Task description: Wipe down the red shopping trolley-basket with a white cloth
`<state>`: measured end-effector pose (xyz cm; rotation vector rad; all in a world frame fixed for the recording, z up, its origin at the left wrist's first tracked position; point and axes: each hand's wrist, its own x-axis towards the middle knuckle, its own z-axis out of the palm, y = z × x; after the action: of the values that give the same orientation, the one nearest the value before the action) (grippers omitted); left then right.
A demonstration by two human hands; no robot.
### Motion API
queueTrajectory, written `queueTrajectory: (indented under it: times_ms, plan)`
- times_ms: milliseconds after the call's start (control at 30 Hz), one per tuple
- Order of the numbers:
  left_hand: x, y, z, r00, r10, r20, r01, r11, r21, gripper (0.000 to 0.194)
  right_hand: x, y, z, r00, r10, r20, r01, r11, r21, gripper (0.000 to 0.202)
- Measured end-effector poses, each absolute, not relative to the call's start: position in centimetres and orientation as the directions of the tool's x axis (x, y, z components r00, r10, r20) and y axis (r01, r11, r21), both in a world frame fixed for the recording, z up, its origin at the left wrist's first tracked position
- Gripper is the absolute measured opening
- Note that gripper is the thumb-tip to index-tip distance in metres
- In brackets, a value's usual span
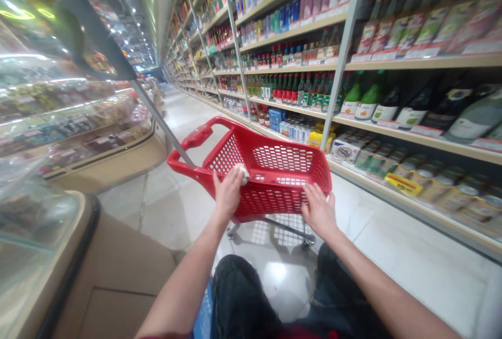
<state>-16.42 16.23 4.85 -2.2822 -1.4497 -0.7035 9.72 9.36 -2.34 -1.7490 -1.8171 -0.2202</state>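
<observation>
Left hand (228,193) pinches a crumpled white wad (243,174) on the near rim (274,188) of the lattice-walled red plastic cart (274,202); right hand (318,211) grips that rim near a rounded corner; glossy tiles (372,255) lie beneath.

Shopping cart (270,188): smooth glossy plastic. Floor tiles (275,272): polished, super shiny. Trousers (243,297): matt cloth. White wad (245,175): cloth or paper, can't tell tbh.
</observation>
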Motion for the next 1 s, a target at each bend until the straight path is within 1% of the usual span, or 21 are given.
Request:
queueTrajectory:
  times_ms: [100,167,200,267,367,433,500,600,667,767,867,933,1000]
  plan:
    - [-20.4,17.1,6.6,0.188,0.723,0.665,0.969,-0.246,-0.006,0.037,10.3,9.3,-2.4,0.080,0.857,0.509,0.952,0.086,-0.295,0.045]
    - [-21.4,17.2,7.0,0.123,0.693,0.710,0.983,-0.182,0.008,0.036,10.3,9.3,-2.4,0.098,0.855,0.509,0.949,0.074,-0.308,0.046]
    - [-21.3,17.2,6.9,0.121,0.683,0.721,0.983,-0.183,0.009,0.035,10.2,9.4,-2.4,0.104,0.853,0.511,0.947,0.072,-0.313,0.046]
    - [-19.9,16.8,6.1,0.175,0.685,0.707,0.970,-0.244,-0.003,0.034,10.0,9.4,-2.4,0.110,0.849,0.517,0.945,0.072,-0.320,0.047]
    - [-16.8,16.1,4.7,0.289,0.725,0.626,0.931,-0.366,-0.006,0.036,10.1,9.4,-2.4,0.099,0.849,0.520,0.946,0.081,-0.314,0.047]
    - [-15.8,15.9,4.4,0.312,0.754,0.578,0.920,-0.391,0.014,0.037,10.5,9.2,-2.3,0.094,0.853,0.513,0.949,0.079,-0.306,0.046]
    - [-16.2,16.0,4.7,0.251,0.772,0.584,0.939,-0.340,0.045,0.037,10.8,9.1,-2.3,0.098,0.860,0.501,0.950,0.070,-0.305,0.045]
    - [-18.0,16.6,5.9,0.080,0.755,0.651,0.979,-0.181,0.089,0.037,11.1,8.9,-2.3,0.110,0.865,0.490,0.947,0.059,-0.316,0.046]
    - [-18.4,16.8,6.3,0.048,0.750,0.659,0.987,-0.138,0.085,0.037,11.0,9.0,-2.4,0.129,0.860,0.494,0.943,0.048,-0.330,0.046]
    - [-16.3,16.3,5.3,0.165,0.788,0.594,0.971,-0.236,0.043,0.037,10.5,9.0,-2.4,0.139,0.850,0.508,0.937,0.053,-0.346,0.044]
    - [-12.6,15.4,3.4,0.281,0.795,0.537,0.934,-0.356,0.038,0.038,10.0,8.9,-2.3,0.126,0.847,0.517,0.933,0.076,-0.351,0.044]
    - [-11.0,14.9,2.7,0.328,0.790,0.518,0.912,-0.407,0.043,0.039,10.1,8.8,-2.1,0.125,0.844,0.521,0.930,0.083,-0.357,0.045]
    - [-10.8,14.9,2.9,0.331,0.787,0.521,0.907,-0.417,0.054,0.038,10.4,8.6,-2.1,0.135,0.842,0.523,0.927,0.079,-0.366,0.046]
